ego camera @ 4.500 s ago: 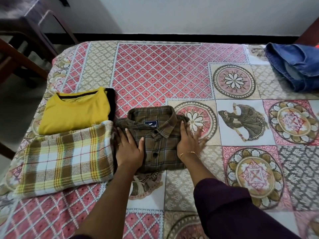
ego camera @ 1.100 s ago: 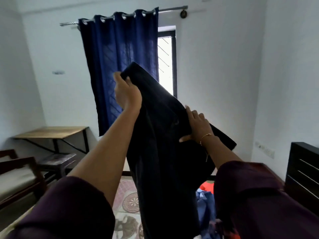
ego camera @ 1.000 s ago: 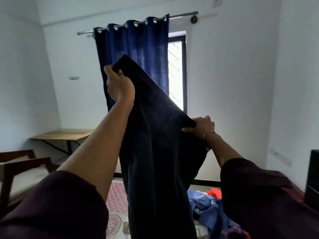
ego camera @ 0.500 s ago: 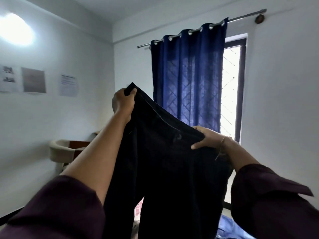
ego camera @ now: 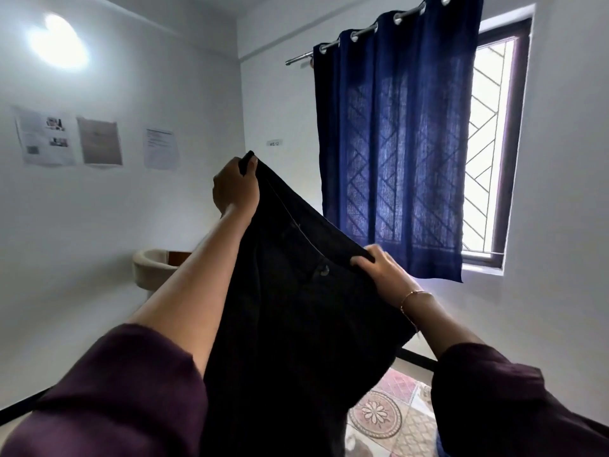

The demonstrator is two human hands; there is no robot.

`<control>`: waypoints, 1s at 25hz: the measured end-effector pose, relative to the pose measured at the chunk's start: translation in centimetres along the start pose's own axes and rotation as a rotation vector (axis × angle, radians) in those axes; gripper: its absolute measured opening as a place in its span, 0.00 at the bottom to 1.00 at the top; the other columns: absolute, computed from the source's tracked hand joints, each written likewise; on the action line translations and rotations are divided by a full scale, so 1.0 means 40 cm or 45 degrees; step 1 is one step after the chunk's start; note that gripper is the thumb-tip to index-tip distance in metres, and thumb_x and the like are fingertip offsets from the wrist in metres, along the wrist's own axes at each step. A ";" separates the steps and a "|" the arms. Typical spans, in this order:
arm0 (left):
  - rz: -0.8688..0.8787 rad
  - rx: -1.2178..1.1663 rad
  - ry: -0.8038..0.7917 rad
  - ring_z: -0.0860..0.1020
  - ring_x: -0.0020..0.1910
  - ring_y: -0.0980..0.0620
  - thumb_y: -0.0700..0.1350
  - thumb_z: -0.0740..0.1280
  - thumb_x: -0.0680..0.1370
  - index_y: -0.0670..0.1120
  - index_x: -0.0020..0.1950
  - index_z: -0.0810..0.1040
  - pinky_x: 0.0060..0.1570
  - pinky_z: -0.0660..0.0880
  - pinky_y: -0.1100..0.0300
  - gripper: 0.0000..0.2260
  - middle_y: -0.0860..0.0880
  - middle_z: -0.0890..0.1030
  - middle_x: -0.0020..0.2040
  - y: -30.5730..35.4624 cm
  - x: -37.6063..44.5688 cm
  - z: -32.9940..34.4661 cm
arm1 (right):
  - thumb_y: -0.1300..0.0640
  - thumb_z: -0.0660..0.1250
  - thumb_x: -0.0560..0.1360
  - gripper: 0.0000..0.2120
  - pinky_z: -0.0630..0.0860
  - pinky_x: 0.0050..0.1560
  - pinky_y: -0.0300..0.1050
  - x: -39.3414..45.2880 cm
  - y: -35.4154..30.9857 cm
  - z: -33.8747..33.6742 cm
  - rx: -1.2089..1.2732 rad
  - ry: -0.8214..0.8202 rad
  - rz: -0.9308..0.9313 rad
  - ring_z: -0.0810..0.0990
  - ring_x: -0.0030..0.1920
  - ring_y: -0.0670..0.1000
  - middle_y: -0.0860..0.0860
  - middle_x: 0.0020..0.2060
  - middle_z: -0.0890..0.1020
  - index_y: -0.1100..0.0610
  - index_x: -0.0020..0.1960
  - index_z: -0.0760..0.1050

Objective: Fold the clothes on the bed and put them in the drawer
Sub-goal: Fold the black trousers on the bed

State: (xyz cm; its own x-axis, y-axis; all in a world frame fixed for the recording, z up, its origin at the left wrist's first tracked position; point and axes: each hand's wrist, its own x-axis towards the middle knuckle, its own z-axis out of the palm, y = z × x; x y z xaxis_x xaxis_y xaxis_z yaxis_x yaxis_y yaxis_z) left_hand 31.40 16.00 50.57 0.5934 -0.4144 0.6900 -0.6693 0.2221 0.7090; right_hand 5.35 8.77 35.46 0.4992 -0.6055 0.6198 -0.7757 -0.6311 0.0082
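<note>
The black trousers hang in the air in front of the person, held up by the waistband with the button facing the camera and the legs dropping out of sight below. The left hand grips the higher corner of the waistband, fingers curled round the cloth; the right hand pinches the lower corner, so the band runs at a slant between them. Half a second ago the right hand lay over the front of the band near the button; it now sits at the far end, and the waist looks stretched wider and flatter. A few seconds back both hands were pressing a folded checked shirt on the bed, so a new garment has been taken up. This looks like the shake-out and lining-up before the first fold. Behind the trousers hang a blue curtain and a bright window; papers are stuck to the left wall. A corner of the patterned bed cover shows below, under the cloth.
</note>
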 end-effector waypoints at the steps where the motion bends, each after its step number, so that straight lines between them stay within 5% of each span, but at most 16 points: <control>1: 0.042 0.010 -0.020 0.76 0.53 0.42 0.50 0.59 0.80 0.41 0.51 0.76 0.43 0.65 0.58 0.13 0.41 0.79 0.53 -0.010 0.014 0.011 | 0.61 0.63 0.75 0.14 0.70 0.58 0.47 0.010 -0.002 0.019 -0.021 -0.114 0.082 0.72 0.56 0.59 0.57 0.56 0.72 0.53 0.60 0.75; 4: 0.255 0.073 -0.127 0.76 0.54 0.42 0.43 0.59 0.81 0.43 0.60 0.73 0.47 0.67 0.56 0.10 0.42 0.78 0.55 -0.049 0.039 0.036 | 0.62 0.59 0.74 0.16 0.67 0.55 0.47 0.021 0.010 0.063 0.003 -0.414 0.547 0.71 0.59 0.54 0.50 0.53 0.77 0.46 0.51 0.80; 6: 0.554 0.224 -0.278 0.76 0.52 0.42 0.38 0.58 0.80 0.46 0.62 0.74 0.48 0.68 0.55 0.12 0.44 0.76 0.55 -0.094 0.049 0.059 | 0.64 0.57 0.73 0.18 0.69 0.57 0.49 0.026 0.028 0.092 0.063 -0.374 0.728 0.72 0.60 0.53 0.50 0.56 0.78 0.48 0.51 0.81; 8: 0.816 0.346 -0.476 0.77 0.52 0.42 0.38 0.60 0.79 0.48 0.58 0.79 0.52 0.70 0.55 0.12 0.45 0.74 0.57 -0.140 0.059 0.090 | 0.53 0.59 0.77 0.13 0.70 0.58 0.46 0.029 0.046 0.106 0.237 -0.288 0.901 0.74 0.59 0.55 0.53 0.59 0.76 0.54 0.55 0.80; 11: 0.965 0.315 -0.721 0.78 0.51 0.43 0.40 0.61 0.80 0.50 0.57 0.82 0.51 0.69 0.58 0.12 0.45 0.74 0.55 -0.180 0.067 0.133 | 0.32 0.66 0.67 0.35 0.68 0.64 0.49 0.020 0.067 0.111 0.411 -0.392 1.028 0.72 0.60 0.54 0.49 0.58 0.66 0.56 0.64 0.72; 14: 1.025 0.262 -0.824 0.77 0.48 0.46 0.42 0.62 0.80 0.51 0.58 0.81 0.47 0.66 0.63 0.11 0.45 0.73 0.51 -0.182 0.066 0.153 | 0.37 0.77 0.57 0.46 0.71 0.62 0.57 -0.004 0.081 0.122 0.040 -0.522 0.915 0.69 0.63 0.54 0.48 0.58 0.60 0.54 0.67 0.62; 20: 1.110 0.389 -0.993 0.72 0.46 0.51 0.59 0.68 0.73 0.51 0.53 0.80 0.53 0.69 0.58 0.15 0.49 0.67 0.57 -0.169 0.050 0.157 | 0.56 0.74 0.67 0.32 0.71 0.58 0.59 -0.068 0.128 0.152 -0.097 -0.364 0.998 0.69 0.62 0.58 0.53 0.64 0.64 0.55 0.65 0.61; 25: 1.105 0.471 -0.861 0.76 0.51 0.43 0.54 0.71 0.73 0.43 0.55 0.77 0.53 0.71 0.54 0.18 0.44 0.67 0.63 -0.172 0.051 0.178 | 0.57 0.63 0.76 0.17 0.62 0.68 0.60 -0.146 0.156 0.204 -0.345 -0.720 0.853 0.62 0.69 0.54 0.53 0.64 0.67 0.57 0.65 0.68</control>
State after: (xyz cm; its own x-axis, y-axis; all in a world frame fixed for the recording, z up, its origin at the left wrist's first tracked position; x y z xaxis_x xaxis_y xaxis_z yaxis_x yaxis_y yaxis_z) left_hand 34.05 7.34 46.06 -0.4141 -0.6611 0.6256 -0.8903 0.4372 -0.1273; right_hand 0.75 4.41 25.47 -0.0285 -0.9959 0.0853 -0.9995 0.0297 0.0136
